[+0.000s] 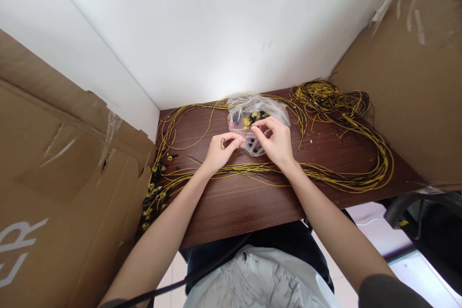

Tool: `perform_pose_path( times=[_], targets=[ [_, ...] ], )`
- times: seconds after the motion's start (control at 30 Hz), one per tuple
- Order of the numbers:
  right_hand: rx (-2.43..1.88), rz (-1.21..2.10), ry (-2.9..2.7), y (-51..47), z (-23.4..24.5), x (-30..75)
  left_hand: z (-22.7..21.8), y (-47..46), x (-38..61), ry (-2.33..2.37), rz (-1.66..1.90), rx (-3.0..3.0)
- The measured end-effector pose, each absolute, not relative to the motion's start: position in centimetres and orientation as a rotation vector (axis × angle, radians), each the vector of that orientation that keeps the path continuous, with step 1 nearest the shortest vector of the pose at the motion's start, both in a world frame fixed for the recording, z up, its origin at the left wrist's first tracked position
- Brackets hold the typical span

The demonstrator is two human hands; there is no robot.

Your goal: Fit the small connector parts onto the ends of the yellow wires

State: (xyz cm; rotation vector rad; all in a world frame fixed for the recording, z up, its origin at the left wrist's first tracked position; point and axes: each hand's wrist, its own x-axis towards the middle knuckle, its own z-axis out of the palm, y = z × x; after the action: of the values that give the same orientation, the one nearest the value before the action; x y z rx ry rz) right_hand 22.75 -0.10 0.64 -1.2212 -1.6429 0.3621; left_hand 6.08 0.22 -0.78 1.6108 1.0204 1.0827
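- Wall [231, 24]: white.
- Cardboard [65, 163], left: white letters "ER", cropped.
- Surface [245, 207]: brown, wood-grained.
- Yellow-and-black wires [385, 166], looped thereon.
- Plastic bag [274, 106]: translucent.
- Left hand [219, 150], right hand [278, 142]: fingers pinching thin black wire [247, 133] above bag.

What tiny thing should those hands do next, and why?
Perhaps the right hand should gently pull the thin dark wire straight. The wire spans the small gap between both hands, and a dark loop curls at the left hand, so a little tension might tidy it.
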Motion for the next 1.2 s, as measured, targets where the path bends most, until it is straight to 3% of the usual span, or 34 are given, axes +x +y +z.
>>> perform_pose_path(
  times=[0.4, 1.2],
  targets=[
    [-1.305, 0.318, -1.503, 0.04, 0.79, 22.99, -0.64, 0.1, 6.11, 1.023, 1.05, 1.63],
    [-1.1, 0.464, -1.865, -0.45, 0.62, 22.42, -1.02, 0.34, 6.07, 0.979, 1.074, 1.585]
  ],
)
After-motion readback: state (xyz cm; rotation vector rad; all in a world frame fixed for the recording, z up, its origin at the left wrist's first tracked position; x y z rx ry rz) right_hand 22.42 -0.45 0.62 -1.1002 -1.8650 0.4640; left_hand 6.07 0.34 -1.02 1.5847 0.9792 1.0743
